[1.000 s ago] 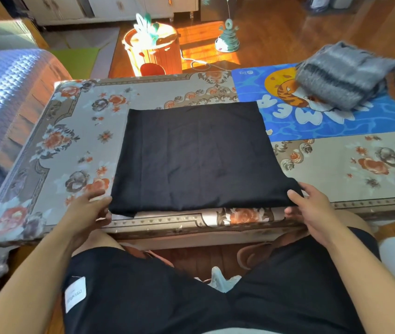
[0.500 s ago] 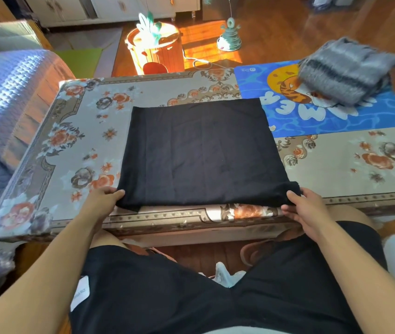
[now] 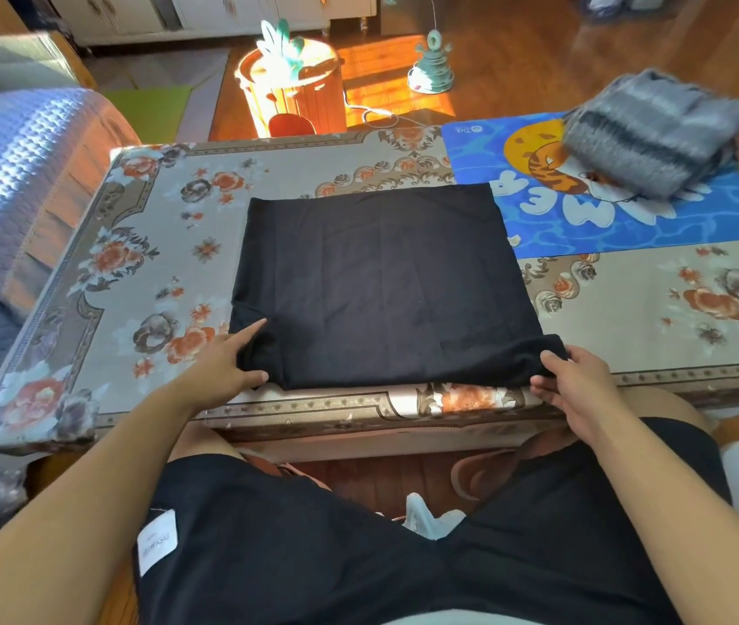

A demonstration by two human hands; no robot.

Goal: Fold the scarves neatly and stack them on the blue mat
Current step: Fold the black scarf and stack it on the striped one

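A black scarf, folded into a wide rectangle, lies flat in the middle of the floral table. My left hand pinches its near left corner, index finger on top and thumb at the edge. My right hand grips the near right corner with curled fingers. A grey striped scarf, folded, sits on the blue mat at the table's far right.
A blue quilted sofa stands to the left of the table. Beyond the table are an orange wooden bucket and a small teal toy on the wood floor. My knees in black shorts are under the near edge.
My left hand has slid right and forward onto the scarf's near left corner and now pinches it. The near edge has shifted slightly away from the table edge. My right hand keeps its hold.
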